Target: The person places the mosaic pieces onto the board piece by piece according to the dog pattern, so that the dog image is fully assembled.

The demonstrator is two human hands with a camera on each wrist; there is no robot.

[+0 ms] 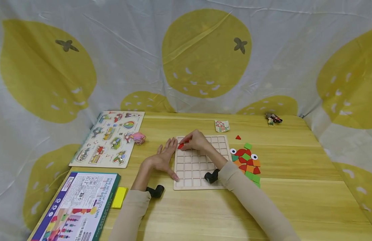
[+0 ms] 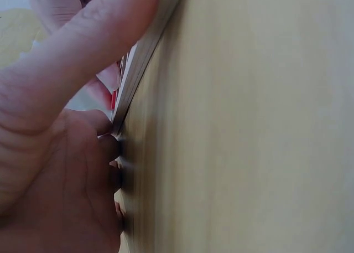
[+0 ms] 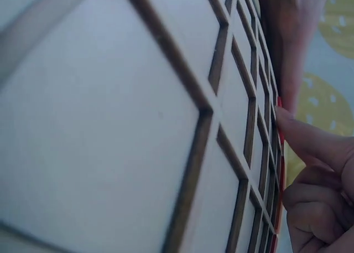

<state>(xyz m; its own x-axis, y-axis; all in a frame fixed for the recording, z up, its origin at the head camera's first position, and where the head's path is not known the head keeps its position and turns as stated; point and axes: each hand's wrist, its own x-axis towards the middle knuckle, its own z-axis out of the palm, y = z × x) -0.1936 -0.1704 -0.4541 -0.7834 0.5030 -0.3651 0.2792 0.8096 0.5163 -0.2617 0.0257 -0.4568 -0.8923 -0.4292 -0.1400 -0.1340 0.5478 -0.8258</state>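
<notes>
A pale wooden grid board (image 1: 188, 166) lies on the table in front of me. My left hand (image 1: 161, 160) rests along its left edge, fingers spread and thumb at the near left corner. Over the far left part of the board, my right hand (image 1: 196, 140) pinches a small flat red piece (image 1: 181, 146) between thumb and fingertips, right at a cell. In the left wrist view the red piece (image 2: 114, 99) shows at the board's edge below the right fingertips. The right wrist view shows more red along the far row, partly hidden by the right hand (image 3: 318, 170).
Right of the board lie several red, green and orange pieces (image 1: 249, 162) with two googly-eye discs. A red triangle (image 1: 238, 137) and a pattern card (image 1: 222, 126) lie farther back. At left are a peg puzzle (image 1: 110, 140), a pink toy (image 1: 139, 138), a box (image 1: 80, 204) and a yellow block (image 1: 119, 197).
</notes>
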